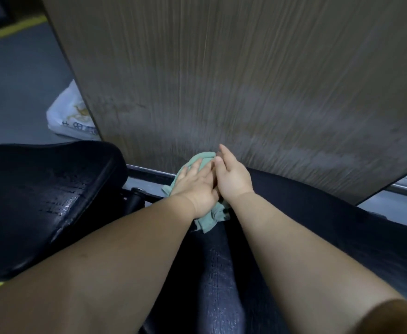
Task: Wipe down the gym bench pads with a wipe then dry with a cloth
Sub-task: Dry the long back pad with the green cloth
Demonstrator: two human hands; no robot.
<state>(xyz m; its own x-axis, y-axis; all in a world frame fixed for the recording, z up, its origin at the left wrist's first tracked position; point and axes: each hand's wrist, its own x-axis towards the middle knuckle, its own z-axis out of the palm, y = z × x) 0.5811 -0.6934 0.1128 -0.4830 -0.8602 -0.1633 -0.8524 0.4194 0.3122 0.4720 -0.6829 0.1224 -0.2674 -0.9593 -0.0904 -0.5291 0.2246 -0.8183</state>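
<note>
Writing: only on the white plastic bag [70,114] lying on the grey floor [17,92] at the left. It has a yellow print and a row of dark characters, too blurred to read and partly cut off by the panel. No brand visible on the pads.

Left hand [195,186]: flat, fingers straight and spread a little, palm down, pressing on the crumpled mint-green cloth [209,220]. Nothing is curled round it.

Right hand [233,177]: fingers straight and together, lying just beside the left hand and touching its fingers. Its fingertips reach past the cloth's far edge toward the panel. Whether the palm bears on the cloth cannot be made out.

The cloth sits at the far end of the long black padded bench pad [209,273], mostly hidden under the hands, with folds showing in front and behind.

The second black pad [41,189], at the left, has a wet sheen along its near edge.

The brown wood-grain panel [246,80] stands upright beyond the pad's far end and is motion-blurred. A metal frame bar [149,174] shows between the pads. Both forearms cover much of the long pad.
</note>
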